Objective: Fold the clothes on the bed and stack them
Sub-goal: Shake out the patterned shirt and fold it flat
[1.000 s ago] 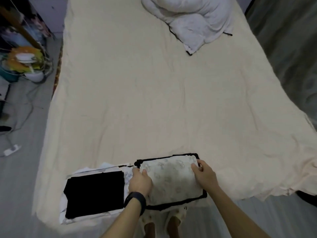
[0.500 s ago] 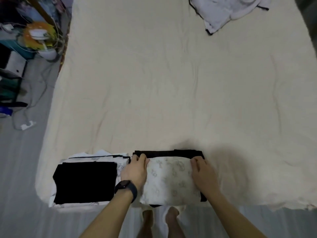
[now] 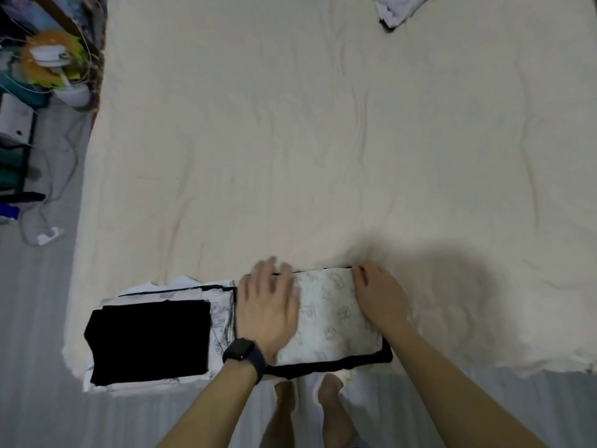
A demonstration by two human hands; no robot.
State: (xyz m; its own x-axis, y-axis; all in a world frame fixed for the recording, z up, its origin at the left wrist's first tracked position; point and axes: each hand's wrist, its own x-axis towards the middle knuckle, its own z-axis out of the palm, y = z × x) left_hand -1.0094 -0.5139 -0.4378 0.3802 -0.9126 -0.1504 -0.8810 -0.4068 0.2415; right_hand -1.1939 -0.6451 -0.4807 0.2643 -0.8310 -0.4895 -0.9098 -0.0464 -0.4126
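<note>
A folded white printed garment with black trim [image 3: 329, 315] lies at the near edge of the bed [image 3: 290, 156]. My left hand [image 3: 268, 305], with a dark watch on the wrist, lies flat on the garment's left part, fingers straight and blurred by motion. My right hand [image 3: 378, 295] rests on the garment's right edge, its fingertips bent over the far right corner. To the left lies a stack of folded clothes [image 3: 151, 337], a black piece on top of white printed ones.
A crumpled white garment [image 3: 397, 8] lies at the far end of the bed. Left of the bed, on the floor, are a fan and clutter [image 3: 51, 66], cables and a white plug [image 3: 48, 236]. My bare feet [image 3: 307, 402] stand at the bed's near edge.
The view has tilted further down toward the near edge. My left hand has slid right across the folded garment and flattened out. My right hand stays at the garment's right edge.
</note>
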